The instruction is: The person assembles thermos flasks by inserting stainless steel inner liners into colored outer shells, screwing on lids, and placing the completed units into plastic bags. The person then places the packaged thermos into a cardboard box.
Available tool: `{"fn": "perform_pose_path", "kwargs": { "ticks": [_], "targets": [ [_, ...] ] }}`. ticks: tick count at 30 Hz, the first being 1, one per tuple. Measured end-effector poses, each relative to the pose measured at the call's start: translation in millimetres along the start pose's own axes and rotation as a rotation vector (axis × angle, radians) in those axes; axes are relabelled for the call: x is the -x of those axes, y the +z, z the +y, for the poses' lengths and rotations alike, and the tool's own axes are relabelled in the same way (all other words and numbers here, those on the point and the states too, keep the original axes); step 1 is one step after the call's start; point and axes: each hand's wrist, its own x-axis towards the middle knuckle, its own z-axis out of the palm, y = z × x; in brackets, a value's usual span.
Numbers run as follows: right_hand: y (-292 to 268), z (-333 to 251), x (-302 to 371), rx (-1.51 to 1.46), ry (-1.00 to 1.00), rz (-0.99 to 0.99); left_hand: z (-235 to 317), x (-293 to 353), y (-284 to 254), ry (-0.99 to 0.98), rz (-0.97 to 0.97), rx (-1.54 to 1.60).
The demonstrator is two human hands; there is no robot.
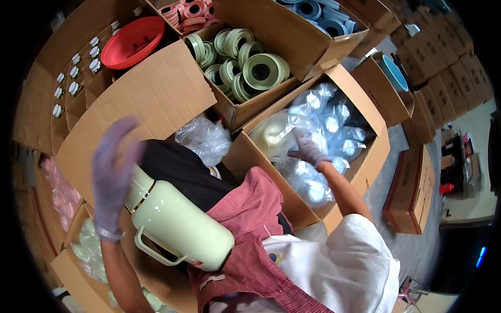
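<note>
A pale green thermos jug [182, 224] with a side handle and a gold band lies tilted across my lap. My left hand [112, 175], in a pale purple glove, is raised beside the jug's top end, its fingers stretched and apart, blurred by motion. Over to the right, my gloved right hand [310, 149] reaches into an open carton [250, 148] and closes on a clear plastic bag [292, 130] around a pale cream-green item. Around it in that carton lie several light blue items [334, 122] wrapped in clear plastic.
Ahead stands a carton of pale green ring-shaped parts [263, 71], with pink parts [193, 10] and blue parts [334, 26] beyond. A red bowl [133, 41] rests on a divided carton at left. Crumpled plastic [204, 138] lies between boxes. Stacked cartons [433, 57] fill the right.
</note>
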Motion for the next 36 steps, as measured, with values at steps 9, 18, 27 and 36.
{"fn": "perform_pose_path", "kwargs": {
  "ticks": [9, 18, 27, 36],
  "targets": [
    [27.2, -15.7, -30.6, -0.76, -0.06, -0.035, 41.3, -61.4, 296.1, 0.435, -1.129, -0.399],
    [14.4, -33.3, 20.9, -0.185, -0.307, -0.034, -28.3, -63.6, 403.9, 0.189, -1.244, -0.558],
    [99.3, -31.8, -14.0, -0.065, -0.395, -0.662, -4.0, -87.1, 391.4, 0.002, -1.529, -0.628],
    [156.1, -37.2, -14.0, 0.179, -0.271, -0.853, -19.1, -69.1, 391.0, 0.11, -1.347, -0.581]
  ]
}}
